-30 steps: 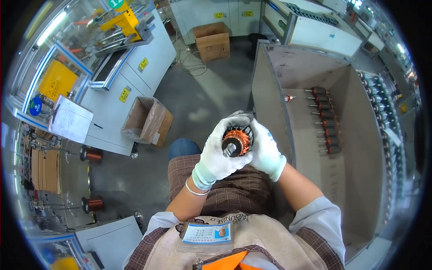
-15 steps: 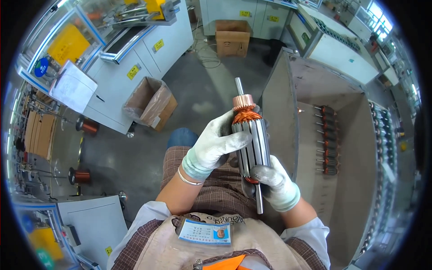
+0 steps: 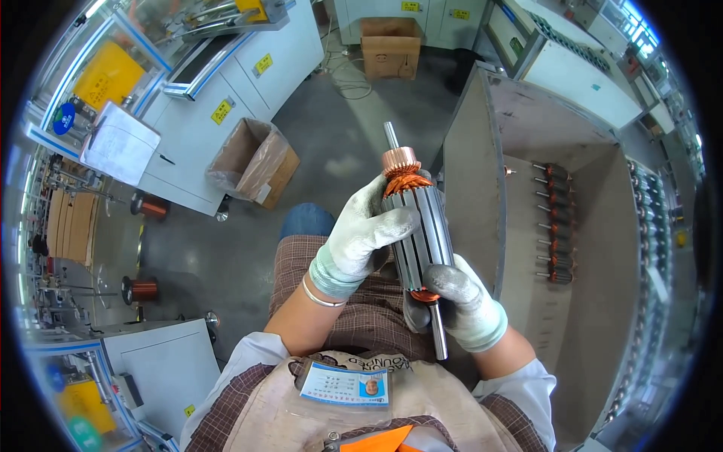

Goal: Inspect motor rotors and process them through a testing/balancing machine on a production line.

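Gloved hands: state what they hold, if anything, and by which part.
A motor armature: the left hand grips the upper part of its grooved metal body, the right hand its lower end.

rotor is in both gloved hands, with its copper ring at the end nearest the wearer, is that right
Not quite: the end is wrong. The head view shows the copper ring at the far end of the rotor, not the near one. The left hand and right hand, both gloved, do hold it.
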Available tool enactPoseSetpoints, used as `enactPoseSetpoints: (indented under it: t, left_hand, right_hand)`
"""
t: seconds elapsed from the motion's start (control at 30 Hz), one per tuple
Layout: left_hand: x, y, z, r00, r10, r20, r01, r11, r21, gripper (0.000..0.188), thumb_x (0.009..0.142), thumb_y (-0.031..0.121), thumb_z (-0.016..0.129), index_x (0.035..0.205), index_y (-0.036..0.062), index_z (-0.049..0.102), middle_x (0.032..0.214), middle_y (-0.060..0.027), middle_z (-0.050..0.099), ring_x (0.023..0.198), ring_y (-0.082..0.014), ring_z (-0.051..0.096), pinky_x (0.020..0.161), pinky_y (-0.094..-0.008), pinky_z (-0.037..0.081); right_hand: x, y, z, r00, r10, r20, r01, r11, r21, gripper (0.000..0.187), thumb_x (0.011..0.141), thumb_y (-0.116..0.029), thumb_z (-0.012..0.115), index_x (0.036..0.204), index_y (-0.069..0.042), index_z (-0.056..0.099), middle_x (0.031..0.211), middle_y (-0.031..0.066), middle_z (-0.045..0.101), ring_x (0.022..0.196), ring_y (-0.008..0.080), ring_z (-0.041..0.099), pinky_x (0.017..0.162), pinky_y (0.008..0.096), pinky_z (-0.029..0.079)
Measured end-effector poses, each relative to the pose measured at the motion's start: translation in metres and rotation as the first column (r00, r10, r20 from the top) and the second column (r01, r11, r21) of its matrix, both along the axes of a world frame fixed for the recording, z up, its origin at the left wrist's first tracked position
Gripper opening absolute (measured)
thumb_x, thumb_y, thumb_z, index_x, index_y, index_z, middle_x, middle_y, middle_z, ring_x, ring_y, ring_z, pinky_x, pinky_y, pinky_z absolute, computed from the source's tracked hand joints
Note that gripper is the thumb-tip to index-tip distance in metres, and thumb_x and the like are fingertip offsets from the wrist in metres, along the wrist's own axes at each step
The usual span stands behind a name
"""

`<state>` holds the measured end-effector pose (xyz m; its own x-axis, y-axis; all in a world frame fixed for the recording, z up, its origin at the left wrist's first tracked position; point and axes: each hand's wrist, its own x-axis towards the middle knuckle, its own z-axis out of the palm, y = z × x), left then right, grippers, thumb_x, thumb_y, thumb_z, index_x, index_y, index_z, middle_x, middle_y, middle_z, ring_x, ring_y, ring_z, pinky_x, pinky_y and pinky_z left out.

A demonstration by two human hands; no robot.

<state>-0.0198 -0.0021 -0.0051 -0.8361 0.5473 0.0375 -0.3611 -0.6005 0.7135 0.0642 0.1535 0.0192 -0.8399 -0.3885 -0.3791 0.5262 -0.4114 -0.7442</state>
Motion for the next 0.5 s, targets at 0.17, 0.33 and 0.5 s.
enactPoseSetpoints:
  t: [0.17, 0.33, 0.5]
  left_hand:
    - [0.002, -0.001, 0.007, 0.983, 0.170, -0.074, -0.179, 0.972, -0.151, 0.057, 0.078, 0.019, 0.079, 0.122, -0.0023, 0.050, 0.103, -0.0045, 0.062, 0.091, -0.0108, 0.060, 0.085, -0.0279, 0.050]
    - [0.006, -0.004, 0.015, 0.862, 0.347, -0.369, -0.487, 0.769, -0.414, 0.064, 0.077, 0.020, 0.080, 0.128, -0.0015, 0.046, 0.102, -0.0050, 0.060, 0.091, -0.0105, 0.058, 0.083, -0.0267, 0.049]
    - [0.003, -0.006, 0.015, 0.903, 0.322, -0.284, -0.402, 0.866, -0.299, 0.070, 0.079, 0.018, 0.078, 0.135, -0.0022, 0.041, 0.109, -0.0094, 0.062, 0.097, -0.0150, 0.061, 0.089, -0.0298, 0.050]
  right_hand:
    - [-0.007, -0.002, 0.007, 1.000, 0.016, -0.015, -0.015, 0.999, 0.052, 0.059, 0.081, -0.050, 0.067, 0.106, 0.001, 0.055, 0.070, 0.0053, 0.058, 0.054, 0.0102, 0.054, 0.050, 0.0215, 0.044]
    - [-0.013, -0.018, 0.006, 0.964, -0.158, -0.214, 0.228, 0.904, 0.361, 0.051, 0.086, -0.041, 0.064, 0.113, 0.000, 0.053, 0.073, 0.0036, 0.057, 0.054, 0.0076, 0.051, 0.048, 0.0201, 0.041]
    - [-0.011, -0.013, -0.002, 0.971, -0.181, -0.155, 0.213, 0.952, 0.219, 0.054, 0.091, -0.045, 0.056, 0.118, 0.001, 0.053, 0.065, 0.0029, 0.054, 0.046, 0.0079, 0.046, 0.042, 0.0217, 0.038]
